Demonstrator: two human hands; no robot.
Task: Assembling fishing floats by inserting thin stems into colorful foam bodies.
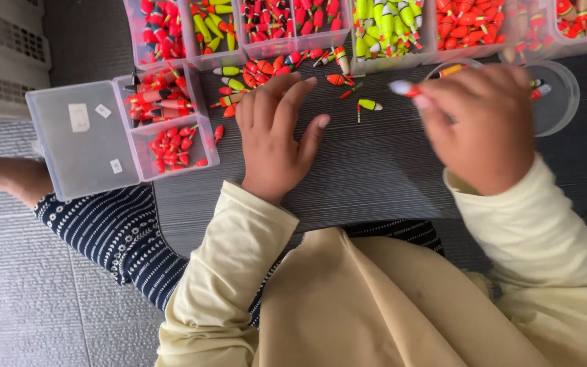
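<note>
Presently I log the following. Left hand (274, 139): flat on the dark ribbed mat (375, 170), fingers spread and holding nothing, its fingertips touching the loose heap of red and yellow fishing floats (253, 71) at the mat's far edge. Right hand (487, 122): closed, pinching one red float with a white tip (403, 88), held just above the mat beside a round clear tub (555, 95) on the far right; the hand is blurred. Stray yellow-and-white float (369, 105): lying alone on the mat between the two hands. Far row: clear bins (388, 30) of red, yellow and green floats. Left: a hinged clear compartment box (123, 129), lid open, with red floats in two cells. My judgement on handling: grip each float by its body, not its thin stem, and let the flat hand steady the heap so none roll.
</note>
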